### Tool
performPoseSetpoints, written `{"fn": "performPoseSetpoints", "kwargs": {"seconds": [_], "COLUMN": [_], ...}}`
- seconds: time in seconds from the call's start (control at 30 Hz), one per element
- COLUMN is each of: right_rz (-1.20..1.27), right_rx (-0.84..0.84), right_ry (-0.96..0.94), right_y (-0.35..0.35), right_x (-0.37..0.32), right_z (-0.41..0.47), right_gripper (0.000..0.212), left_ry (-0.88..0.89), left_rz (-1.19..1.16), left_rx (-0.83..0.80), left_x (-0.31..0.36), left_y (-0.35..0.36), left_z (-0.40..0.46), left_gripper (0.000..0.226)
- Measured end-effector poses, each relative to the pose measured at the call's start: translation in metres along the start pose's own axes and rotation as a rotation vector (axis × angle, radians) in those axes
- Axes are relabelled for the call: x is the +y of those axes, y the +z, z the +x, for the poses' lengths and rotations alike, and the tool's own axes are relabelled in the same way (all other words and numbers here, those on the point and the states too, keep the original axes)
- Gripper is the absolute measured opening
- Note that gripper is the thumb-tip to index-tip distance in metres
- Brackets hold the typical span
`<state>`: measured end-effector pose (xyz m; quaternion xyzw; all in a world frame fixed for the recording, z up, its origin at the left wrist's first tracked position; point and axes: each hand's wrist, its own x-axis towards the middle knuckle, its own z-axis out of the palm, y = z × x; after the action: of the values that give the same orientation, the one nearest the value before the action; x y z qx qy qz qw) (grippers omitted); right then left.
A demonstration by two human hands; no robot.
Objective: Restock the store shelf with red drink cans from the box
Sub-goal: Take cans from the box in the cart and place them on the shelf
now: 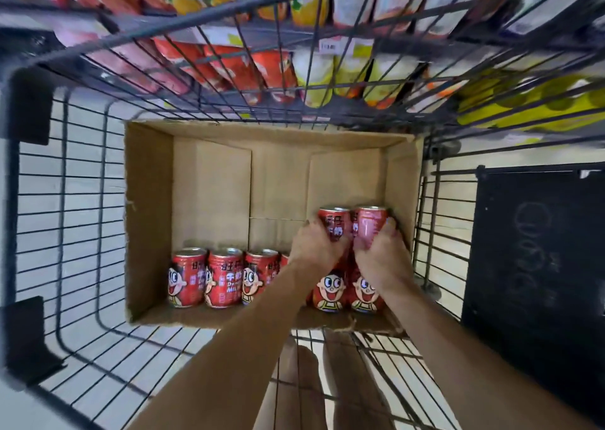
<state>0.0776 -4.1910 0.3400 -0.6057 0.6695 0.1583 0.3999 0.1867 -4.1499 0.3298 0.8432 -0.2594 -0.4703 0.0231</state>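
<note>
Fingers [312,229] of the left hand [316,244] and right hand [381,249] are each gripping a red drink can [335,221] at the cardboard box's [147,200] right side, apparently lifting them out, needing a clear rise toward the wire shelf [229,115].

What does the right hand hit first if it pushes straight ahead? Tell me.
Probably the brown cardboard box's back panel. The right hand, gripping a red drink can, points deeper into the box; depth is unclear.

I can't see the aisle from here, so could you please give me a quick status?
Left hand and right hand each grip a red can. Cardboard box still holds a row. Nothing in the way.
</note>
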Motion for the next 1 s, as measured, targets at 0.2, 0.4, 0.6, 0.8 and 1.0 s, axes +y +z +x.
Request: {"fn": "performPoseSetpoints", "kwargs": {"seconds": [0.2, 0.4, 0.6, 0.8, 1.0], "right_rz": [0.072, 0.109, 0.119, 0.192, 0.212], "right_rx": [-0.034, -0.163, -0.137, -0.081, -0.013], "right_ry": [0.055, 0.155, 0.105, 0.021, -0.065], "right_y": [0.004, -0.007, -0.011, -0.025, -0.041], "right_x": [-0.002, -0.006, -0.010, -0.022, -0.046], "right_z": [0.022, 0.036, 0.023, -0.010, -0.048], "right_gripper": [0.057, 0.063, 0.067, 0.072, 0.080], "left_ry": [-0.023, -0.066, -0.096, -0.095, -0.045], "left_rz": [-0.155, -0.221, -0.286, -0.281, -0.330], "left_rx": [0.047, 0.025, 0.092, 0.126, 0.195], "left_x": [-0.007, -0.007, -0.008, -0.011, -0.039], "left_y": [0.004, 0.001, -0.006, -0.033, -0.067], "left_z": [0.005, 0.005, 0.001, -0.018, -0.058], "left_gripper": [0.066, 0.066, 0.061, 0.077, 0.069]}}
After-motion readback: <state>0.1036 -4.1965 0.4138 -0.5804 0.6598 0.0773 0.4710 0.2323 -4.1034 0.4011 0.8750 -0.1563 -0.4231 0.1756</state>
